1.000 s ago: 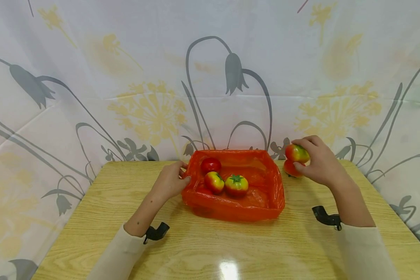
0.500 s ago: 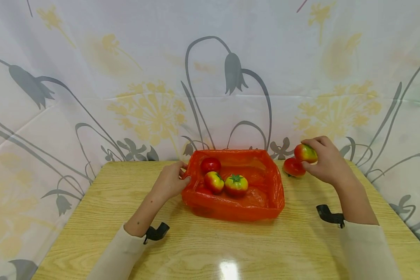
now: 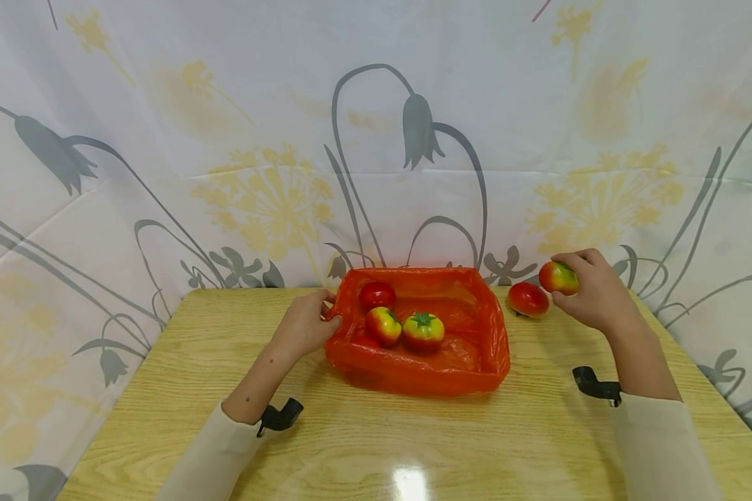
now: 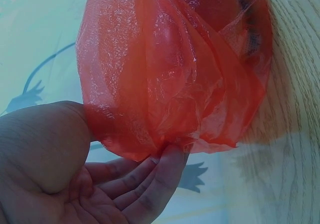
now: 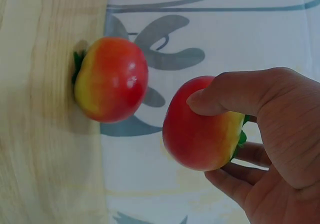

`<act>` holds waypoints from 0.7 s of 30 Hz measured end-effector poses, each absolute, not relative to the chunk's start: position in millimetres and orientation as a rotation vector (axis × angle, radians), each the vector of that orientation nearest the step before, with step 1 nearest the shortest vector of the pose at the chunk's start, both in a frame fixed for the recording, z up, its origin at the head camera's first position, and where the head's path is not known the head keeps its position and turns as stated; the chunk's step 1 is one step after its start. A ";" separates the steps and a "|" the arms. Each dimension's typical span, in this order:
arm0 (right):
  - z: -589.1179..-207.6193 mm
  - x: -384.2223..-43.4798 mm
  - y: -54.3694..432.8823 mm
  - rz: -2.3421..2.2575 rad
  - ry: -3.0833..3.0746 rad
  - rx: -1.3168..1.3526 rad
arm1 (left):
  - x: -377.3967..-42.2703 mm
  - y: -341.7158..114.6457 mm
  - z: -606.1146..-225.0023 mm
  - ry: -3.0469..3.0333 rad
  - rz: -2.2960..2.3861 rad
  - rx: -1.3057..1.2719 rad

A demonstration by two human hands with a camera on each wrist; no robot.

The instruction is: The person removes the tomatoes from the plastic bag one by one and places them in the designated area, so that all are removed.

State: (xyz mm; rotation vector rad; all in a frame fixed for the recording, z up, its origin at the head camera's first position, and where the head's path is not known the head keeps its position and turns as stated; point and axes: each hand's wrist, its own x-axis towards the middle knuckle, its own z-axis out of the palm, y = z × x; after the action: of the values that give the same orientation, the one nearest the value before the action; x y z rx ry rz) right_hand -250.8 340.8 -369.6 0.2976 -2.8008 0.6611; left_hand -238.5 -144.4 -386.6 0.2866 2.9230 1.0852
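Note:
My left hand (image 3: 302,324) grips the left side of a red plastic bag (image 3: 426,383), which stands wide open like a box on the table. In the left wrist view, fingertips (image 4: 172,159) are right at the bag's gathered edge (image 4: 195,129). Inside lie a red tomato (image 3: 377,296) and two yellow-and-red tomatoes (image 3: 423,330); more red shows through beneath them. To the bag's right, my right hand (image 3: 600,296) holds up a red-and-yellow tomato (image 5: 197,129) between thumb and fingers, green stem toward the palm. Beside it another tomato (image 5: 112,79) rests on the table.
The wooden table (image 3: 351,445) reaches back to a flower-printed cloth (image 3: 507,83) hanging behind it. A black wrist mount (image 3: 282,415) sits on the left wrist, another black mount (image 3: 595,383) on the right.
My right hand has moved to the right with its tomato, away from the bag, uncovering the tomato on the table. The left hand and bag have stayed put.

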 end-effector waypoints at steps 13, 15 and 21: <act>-385.3 -258.2 354.4 0.662 -2.818 0.256 | -237.9 -143.7 -386.3 2.929 1.076 0.289; -387.1 -258.6 356.5 0.660 -2.816 0.254 | -238.2 -143.9 -386.4 2.929 1.073 0.290; -392.6 -259.1 361.9 0.662 -2.820 0.246 | -238.6 -144.1 -386.7 2.929 1.073 0.290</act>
State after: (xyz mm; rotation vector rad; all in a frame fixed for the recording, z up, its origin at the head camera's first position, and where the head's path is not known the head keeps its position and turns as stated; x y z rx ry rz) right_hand -259.1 361.9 -392.6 0.2459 -2.8196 0.6617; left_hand -238.6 -144.1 -386.7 0.2904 2.9290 1.0731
